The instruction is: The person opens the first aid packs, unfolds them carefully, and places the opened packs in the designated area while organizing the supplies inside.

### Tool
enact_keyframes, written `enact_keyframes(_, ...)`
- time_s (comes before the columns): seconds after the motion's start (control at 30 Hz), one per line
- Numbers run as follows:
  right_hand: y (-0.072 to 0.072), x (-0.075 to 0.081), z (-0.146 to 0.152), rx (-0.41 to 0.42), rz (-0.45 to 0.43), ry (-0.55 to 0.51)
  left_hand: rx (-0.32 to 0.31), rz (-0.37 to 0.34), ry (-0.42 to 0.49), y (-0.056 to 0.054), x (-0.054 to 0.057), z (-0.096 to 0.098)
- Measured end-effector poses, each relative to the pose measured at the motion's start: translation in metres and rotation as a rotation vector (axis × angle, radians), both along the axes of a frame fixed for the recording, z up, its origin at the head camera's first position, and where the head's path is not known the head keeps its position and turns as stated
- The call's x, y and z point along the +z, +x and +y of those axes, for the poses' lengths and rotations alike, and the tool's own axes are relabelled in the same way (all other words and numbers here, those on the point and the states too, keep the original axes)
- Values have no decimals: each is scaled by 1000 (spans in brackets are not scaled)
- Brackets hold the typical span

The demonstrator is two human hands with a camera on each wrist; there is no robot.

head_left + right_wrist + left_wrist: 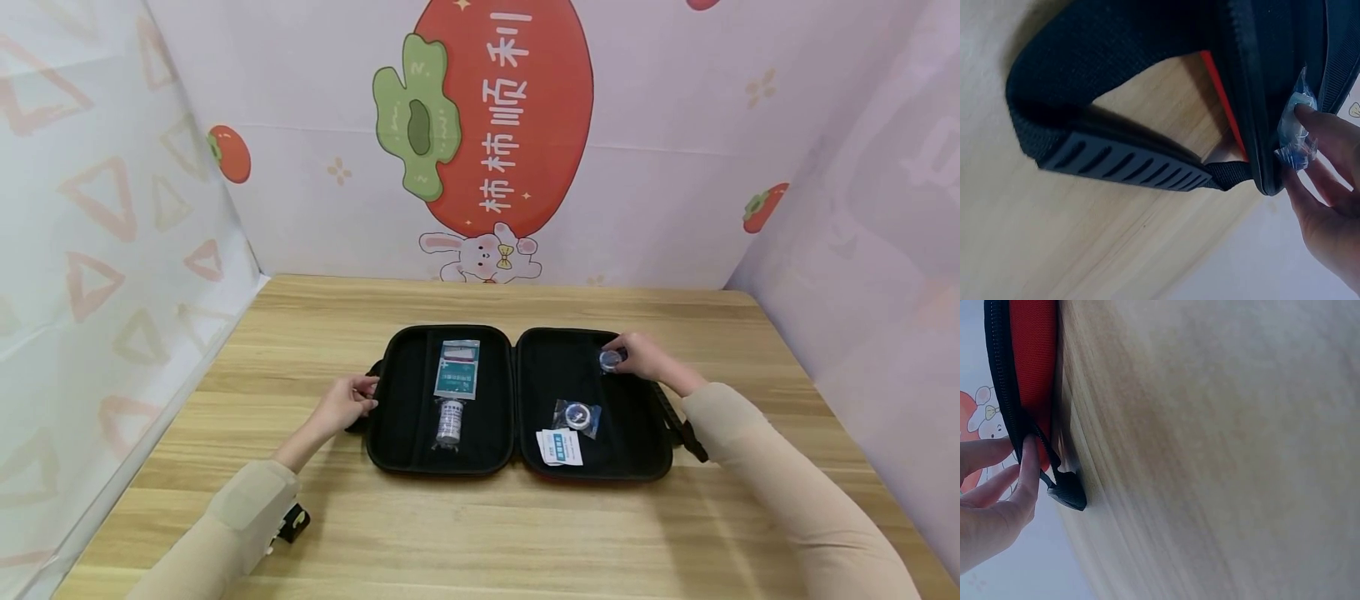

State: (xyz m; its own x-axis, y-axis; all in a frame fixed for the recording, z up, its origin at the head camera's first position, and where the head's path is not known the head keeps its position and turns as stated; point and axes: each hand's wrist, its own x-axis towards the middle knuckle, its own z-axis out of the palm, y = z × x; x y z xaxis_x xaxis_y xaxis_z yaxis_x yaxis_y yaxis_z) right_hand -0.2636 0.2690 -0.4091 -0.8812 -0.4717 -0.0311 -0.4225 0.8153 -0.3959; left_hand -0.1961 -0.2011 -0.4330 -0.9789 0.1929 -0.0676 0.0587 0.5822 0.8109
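Observation:
An open black zip case lies flat on the wooden table, its outside red. My left hand is at the case's left edge; in the left wrist view the thumb lies against the outer side and the fingers reach the zipped rim. Beside that hand hangs a black zip pull. My right hand pinches a clear-wrapped tape roll at the far right corner of the case's right half. Another wrapped tape roll lies in that half, above white printed packets.
In the left half are a teal-and-clear packet and a wrapped white roll of bandage. A black carry handle sticks out from the case's right side. A small black object shows beside the left sleeve. Printed cloth walls surround the table.

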Motion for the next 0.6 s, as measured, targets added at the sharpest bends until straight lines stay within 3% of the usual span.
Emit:
enact_keyframes(0.33, -2, -5, -6, -53, -30, -35, 4, -13, 7, 0, 0, 0)
enact_keyframes(0.6, -5, -10, -12, -152, -149, -143, 9, -23, 0, 1, 2, 0)
